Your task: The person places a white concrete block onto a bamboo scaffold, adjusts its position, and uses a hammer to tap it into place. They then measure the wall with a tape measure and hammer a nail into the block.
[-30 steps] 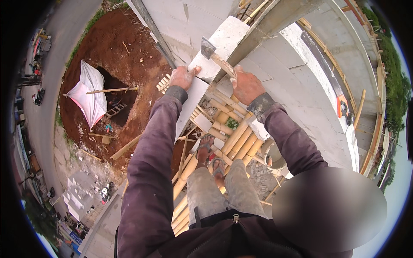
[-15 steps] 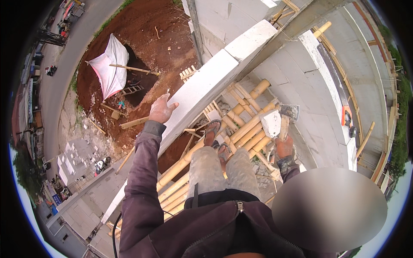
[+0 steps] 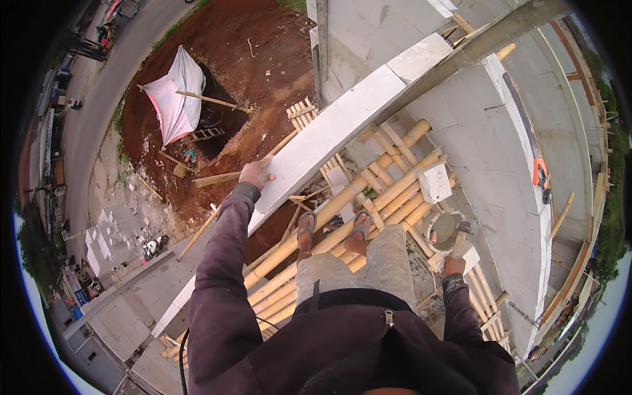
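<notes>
My left hand [image 3: 255,174] grips the outer edge of a white block wall [image 3: 329,128], thumb on its top and fingertips partly hidden over the far side. At the lower right, my right hand [image 3: 454,265] is closed around the handle of a trowel [image 3: 469,227]. Its blade, smeared grey, is at the right rim of a round bucket [image 3: 432,232] with wet grey mortar [image 3: 446,229] inside. A loose white block [image 3: 435,183] lies on the bamboo just beyond the bucket. My feet, in flip-flops, stand on bamboo poles [image 3: 329,242].
Beyond the wall the drop reaches red soil [image 3: 227,39], with a pit under a white tarp [image 3: 176,92]. Another block wall [image 3: 480,125] rises at right, an orange-handled tool [image 3: 540,172] on its top. Gaps show between the bamboo poles. A road [image 3: 85,131] runs far left.
My left hand has come down from spread fingers to a grip on the wall's edge. My right hand has drawn the trowel back from the loose block to the bucket. My feet have shifted.
</notes>
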Available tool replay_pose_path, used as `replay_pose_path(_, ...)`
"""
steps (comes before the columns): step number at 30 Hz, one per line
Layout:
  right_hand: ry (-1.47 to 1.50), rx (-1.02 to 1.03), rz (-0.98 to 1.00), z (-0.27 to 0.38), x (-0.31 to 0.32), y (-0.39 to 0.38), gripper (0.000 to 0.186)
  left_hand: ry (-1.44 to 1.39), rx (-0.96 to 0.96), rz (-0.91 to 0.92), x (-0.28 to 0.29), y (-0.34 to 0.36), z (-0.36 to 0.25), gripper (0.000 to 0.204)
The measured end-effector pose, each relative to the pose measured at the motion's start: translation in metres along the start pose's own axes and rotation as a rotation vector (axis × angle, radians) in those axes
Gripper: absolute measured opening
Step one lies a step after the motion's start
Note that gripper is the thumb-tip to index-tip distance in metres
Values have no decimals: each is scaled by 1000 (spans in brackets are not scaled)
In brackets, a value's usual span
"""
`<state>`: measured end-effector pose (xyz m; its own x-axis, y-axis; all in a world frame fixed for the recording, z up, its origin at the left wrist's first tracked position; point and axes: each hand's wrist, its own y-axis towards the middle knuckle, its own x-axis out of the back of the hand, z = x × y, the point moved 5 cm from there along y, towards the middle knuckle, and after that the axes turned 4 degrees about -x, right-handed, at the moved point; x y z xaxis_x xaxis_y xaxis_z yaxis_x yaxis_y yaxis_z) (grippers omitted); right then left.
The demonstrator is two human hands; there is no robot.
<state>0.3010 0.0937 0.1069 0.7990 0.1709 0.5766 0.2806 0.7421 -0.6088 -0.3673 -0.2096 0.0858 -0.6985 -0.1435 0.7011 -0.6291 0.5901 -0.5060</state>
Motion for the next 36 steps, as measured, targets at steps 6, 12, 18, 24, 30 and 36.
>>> replay_pose_path(6, -328, 28, -226, -48, 14, -64, 29, -152, -38, 73, -4, 7, 8, 68)
replay_pose_path(12, -421, -47, -251, -56, 3, -128, 38, -165, -78, 27, 3, 1, -4, 67)
replay_pose_path(18, -410, -68, -197, -68, -6, -156, 34, -110, -132, -20, -1, 5, 1, 63)
replay_pose_path(24, -475, 46, -255, -88, 1, -161, 33, -138, -142, -5, -6, 10, 7, 59)
replay_pose_path(30, -440, -24, -229, -100, 2, -172, 40, -70, -246, 7, 1, 12, 4, 54)
replay_pose_path(36, -627, 25, -285, -84, -3, -190, 43, -108, -197, 54, -2, 20, 10, 54)
